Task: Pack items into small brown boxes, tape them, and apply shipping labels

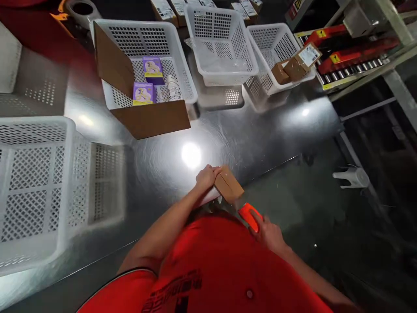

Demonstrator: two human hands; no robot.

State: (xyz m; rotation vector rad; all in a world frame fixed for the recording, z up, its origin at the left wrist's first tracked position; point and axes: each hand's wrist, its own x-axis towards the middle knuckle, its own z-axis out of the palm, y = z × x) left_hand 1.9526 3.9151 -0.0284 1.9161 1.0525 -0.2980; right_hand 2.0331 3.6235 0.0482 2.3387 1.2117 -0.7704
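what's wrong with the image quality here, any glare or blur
In the head view, a hard round glare blooms on the steel table, the right hand and orange tool smear with motion blur, and wide-angle distortion bows the white plastic basket at left.

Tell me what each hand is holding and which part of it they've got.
The left hand grips a small cardboard box at its left end, and the right hand holds an orange box cutter by its handle.
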